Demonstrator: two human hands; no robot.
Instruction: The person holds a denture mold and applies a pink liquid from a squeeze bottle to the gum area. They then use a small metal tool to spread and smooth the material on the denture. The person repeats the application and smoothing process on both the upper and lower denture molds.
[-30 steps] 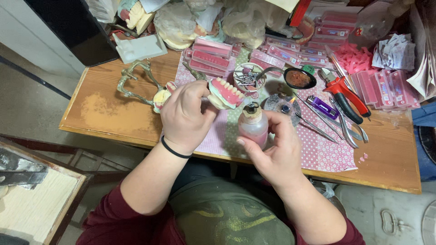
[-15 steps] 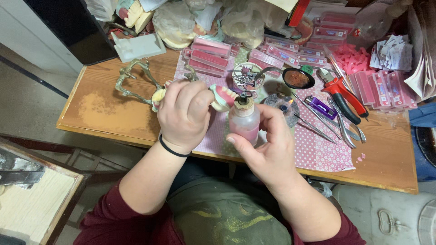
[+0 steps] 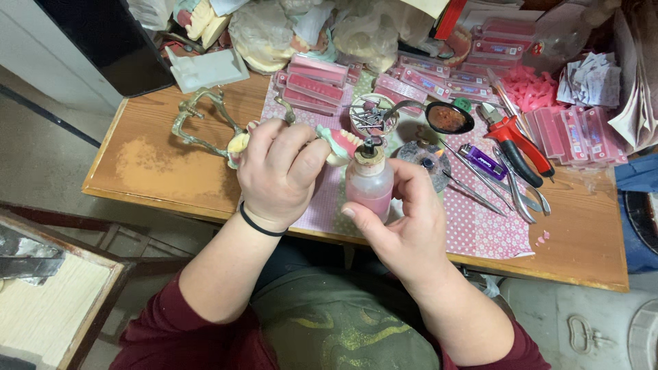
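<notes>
A worn wooden table [image 3: 157, 171], its varnish rubbed pale in a patch near the left edge, stands over a grey floor, with a dark panel at the upper left corner and a second wooden surface low on the left. Over the middle of the table lies a pink cloth with small white dots [image 3: 480, 229], its edge reaching the table's front. The far side is crowded: flat pink trays [image 3: 317, 79] in stacks, crumpled clear plastic bags, a white plastic tray, and folded paper at the far right. On the cloth lie red-handled pliers [image 3: 522, 140], thin metal tools [image 3: 473, 192], a small purple lighter [image 3: 485, 162], a round glass disc and a dark-rimmed dish of reddish powder [image 3: 449, 118]. The left hand [image 3: 277, 171], a black band on its wrist, is closed around a denture model [image 3: 336, 142] with pale teeth and pink gum, mounted in a brass-coloured metal frame [image 3: 199, 120] that juts out to the left above the table. The right hand [image 3: 404, 219] grips a small soft plastic bottle [image 3: 370, 185] of pink liquid, upright, with a tan cap and a dark nozzle just beside the teeth. Both hands are held above the front edge of the table, over the cloth.
</notes>
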